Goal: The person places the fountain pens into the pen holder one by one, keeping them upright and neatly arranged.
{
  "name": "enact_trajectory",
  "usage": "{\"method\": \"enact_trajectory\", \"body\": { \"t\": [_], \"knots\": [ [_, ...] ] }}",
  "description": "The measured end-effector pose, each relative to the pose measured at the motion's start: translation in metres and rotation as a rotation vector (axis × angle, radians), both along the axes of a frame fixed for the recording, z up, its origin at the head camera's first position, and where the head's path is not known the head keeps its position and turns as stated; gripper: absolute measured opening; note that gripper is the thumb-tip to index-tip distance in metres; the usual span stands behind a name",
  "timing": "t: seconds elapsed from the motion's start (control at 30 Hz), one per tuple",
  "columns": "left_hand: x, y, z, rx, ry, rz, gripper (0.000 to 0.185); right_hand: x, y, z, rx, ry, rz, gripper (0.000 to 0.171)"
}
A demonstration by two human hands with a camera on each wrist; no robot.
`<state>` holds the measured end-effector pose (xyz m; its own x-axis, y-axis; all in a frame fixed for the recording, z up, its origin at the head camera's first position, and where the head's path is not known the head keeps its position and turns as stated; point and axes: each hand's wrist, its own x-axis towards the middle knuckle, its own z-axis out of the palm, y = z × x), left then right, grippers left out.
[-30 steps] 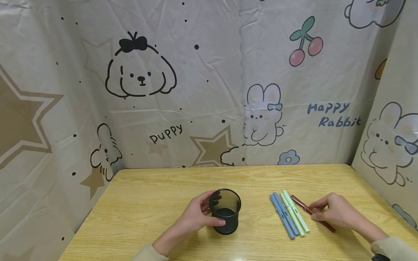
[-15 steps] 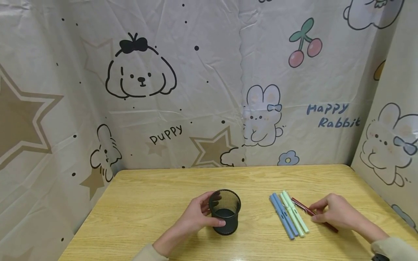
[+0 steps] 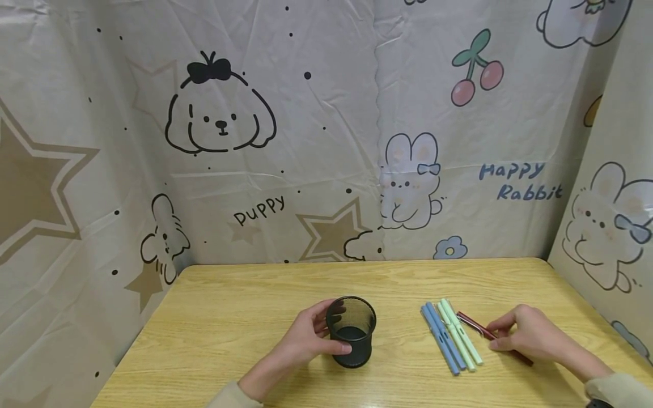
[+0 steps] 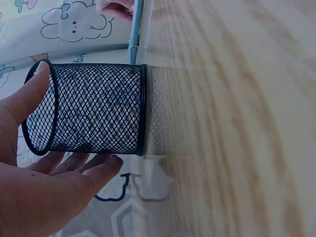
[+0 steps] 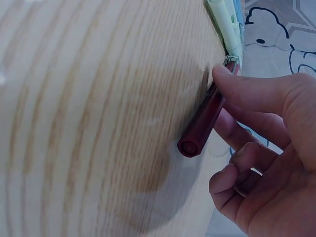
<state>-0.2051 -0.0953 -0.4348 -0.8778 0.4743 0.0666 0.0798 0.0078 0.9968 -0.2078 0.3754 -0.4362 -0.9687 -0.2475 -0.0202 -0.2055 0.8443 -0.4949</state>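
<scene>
**Red pen pinched on the table, mesh cup empty**

Head view: the left hand (image 3: 306,340) curls round the black mesh pen cup (image 3: 351,331), which stands upright on the table (image 3: 245,317) and looks empty, its dark bottom showing. To its right lie four pens side by side, two blue pens (image 3: 441,337) and two pale green pens (image 3: 461,331), none of them in the cup. Just beyond them the right hand (image 3: 528,337) pinches the red pen (image 3: 471,324), which lies flat or nearly so. Its long axis runs diagonally, the far end pointing away and to the left, the near end under the hand. By my reading nothing is stowed yet: all five pens are out and the first pickup is only starting.

Left wrist view: the thumb and fingers (image 4: 94,170) wrap the mesh cup from two sides; no pen shows through the mesh.

Right wrist view: thumb and forefinger close on the red pen's barrel (image 5: 207,116), its round butt end towards the camera, its clip end pointing at the green pens just beside it. The other fingers are loosely curled.
</scene>
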Motion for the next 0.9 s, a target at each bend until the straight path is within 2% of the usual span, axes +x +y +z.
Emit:
{"method": "enact_trajectory", "body": {
  "t": [0.37, 0.7, 0.9],
  "knots": [
    [0.0000, 0.0018, 0.0010, 0.013, -0.008, 0.006, 0.082, 0.0003, 0.0000, -0.0010, 0.027, 0.030, 0.013, 0.033],
    [-0.0010, 0.0012, -0.0006, 0.028, -0.020, 0.001, 0.082, -0.0004, 0.0007, -0.0014, -0.022, -0.006, 0.017, 0.031],
    [-0.0010, 0.0007, -0.0016, 0.029, -0.024, -0.003, 0.083, 0.0008, 0.0014, -0.0030, -0.016, 0.011, 0.009, 0.027]
  ]
}}
